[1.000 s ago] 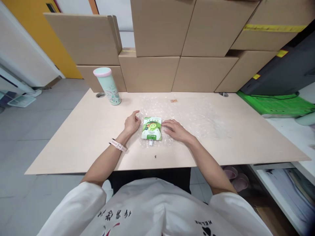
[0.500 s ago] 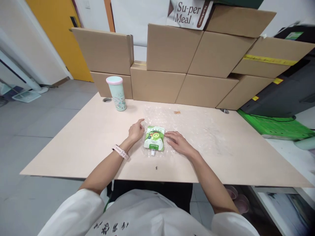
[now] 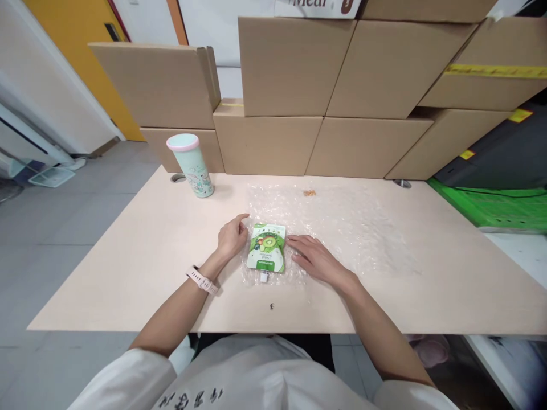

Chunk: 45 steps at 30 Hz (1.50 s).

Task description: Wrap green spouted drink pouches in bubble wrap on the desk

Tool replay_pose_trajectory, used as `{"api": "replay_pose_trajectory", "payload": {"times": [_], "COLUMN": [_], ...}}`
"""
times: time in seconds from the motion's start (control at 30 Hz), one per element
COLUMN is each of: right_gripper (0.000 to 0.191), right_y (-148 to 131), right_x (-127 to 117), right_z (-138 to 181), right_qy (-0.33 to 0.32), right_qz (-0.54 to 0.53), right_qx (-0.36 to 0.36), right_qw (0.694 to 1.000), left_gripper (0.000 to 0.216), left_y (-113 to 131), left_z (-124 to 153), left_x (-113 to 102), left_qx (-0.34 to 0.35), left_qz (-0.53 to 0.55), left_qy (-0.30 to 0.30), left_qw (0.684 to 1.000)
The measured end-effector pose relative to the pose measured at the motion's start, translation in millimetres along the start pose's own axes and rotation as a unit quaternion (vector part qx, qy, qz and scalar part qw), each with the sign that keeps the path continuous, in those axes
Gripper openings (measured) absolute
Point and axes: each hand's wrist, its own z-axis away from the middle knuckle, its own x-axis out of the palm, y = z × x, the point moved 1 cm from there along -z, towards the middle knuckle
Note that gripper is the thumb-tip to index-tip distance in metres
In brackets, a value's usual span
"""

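A green and white spouted smoothie pouch (image 3: pixel 266 249) lies flat on a sheet of clear bubble wrap (image 3: pixel 350 222), its white cap pointing toward me. My left hand (image 3: pixel 232 236) rests at the wrap's left edge, index finger stretched out and the other fingers loosely bent, with nothing visible in it. On the other side, my right hand (image 3: pixel 315 257) lies over the wrap with its fingers extended. Its fingertips are right by the pouch's right edge; whether they touch it I cannot tell.
A mint tumbler with a pink rim (image 3: pixel 192 165) stands at the back left of the table (image 3: pixel 128 267). Stacked cardboard boxes (image 3: pixel 269 145) line the back edge. A small orange mark (image 3: pixel 309 193) shows near the wrap's far edge. A green crate (image 3: pixel 491 205) is at the right.
My view has tilted down and come closer, so the boxes sit higher in it. Both hands and the pouch keep nearly the same places relative to each other.
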Motion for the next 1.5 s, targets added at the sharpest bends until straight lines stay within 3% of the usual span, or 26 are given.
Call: {"api": "replay_pose_trajectory", "payload": {"times": [0.5, 0.67, 0.77, 0.87, 0.97, 1.07, 1.17, 1.37, 1.5], "right_gripper": [0.046, 0.041, 0.036, 0.034, 0.034, 0.039, 0.042, 0.033, 0.040], "right_y": [-6.3, -18.2, -32.3, -43.2, -43.8, -36.3, -30.8, -33.7, -36.6], "right_x": [-1.4, 2.6, 8.0, 15.7, 24.2, 29.6, 32.2, 36.5, 35.0], "right_z": [2.7, -2.0, -9.2, -19.5, -29.1, -34.2, -35.9, -35.7, -32.6], "right_qy": [-0.026, 0.004, 0.047, 0.069, 0.051, 0.058, 0.072, 0.077, 0.067], "right_qz": [0.013, -0.070, -0.154, -0.282, -0.438, -0.534, -0.572, -0.517, -0.442], "right_qx": [0.017, 0.023, 0.065, 0.150, 0.216, 0.241, 0.233, 0.261, 0.249], "right_qw": [0.999, 0.997, 0.985, 0.945, 0.871, 0.808, 0.784, 0.811, 0.859], "left_gripper": [0.045, 0.044, 0.041, 0.039, 0.041, 0.044, 0.045, 0.045, 0.045], "left_y": [3.2, 0.9, -0.5, -2.5, -5.1, -7.6, -8.7, -8.6, -9.0], "left_z": [5.3, 5.3, 5.4, 4.7, 3.2, 1.4, 0.3, 0.3, 0.6], "left_x": [-1.8, -1.8, 0.8, 3.6, 3.4, 0.1, -3.1, -3.7, -3.1], "left_qx": [0.006, 0.008, 0.008, 0.009, 0.007, -0.001, -0.009, -0.023, -0.028], "left_qz": [0.029, 0.068, 0.090, 0.118, 0.142, 0.159, 0.167, 0.180, 0.191], "left_qy": [0.014, 0.015, 0.003, -0.013, -0.024, -0.026, -0.024, -0.023, -0.025], "left_qw": [0.999, 0.998, 0.996, 0.993, 0.990, 0.987, 0.986, 0.983, 0.981]}}
